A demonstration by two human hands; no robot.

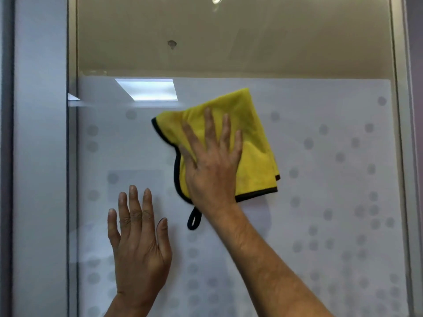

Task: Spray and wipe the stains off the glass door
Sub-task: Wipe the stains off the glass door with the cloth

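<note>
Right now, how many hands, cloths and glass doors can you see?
Hands: 2, the left hand and the right hand
Yellow cloth: 1
Glass door: 1
Total: 4

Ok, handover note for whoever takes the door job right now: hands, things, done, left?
Left hand: open, flat on the door, lower left, holding nothing.
Right hand: open, straight fingers pressing the cloth flat on the frosted part, mid door.
Spray bottle: not in view.
Done: wiping is under way; whether the glass was sprayed cannot be told.
Left: a dark mark on the clear upper part, above the cloth; cannot tell if it sits on the glass. Probably wipe up to it next.
</note>
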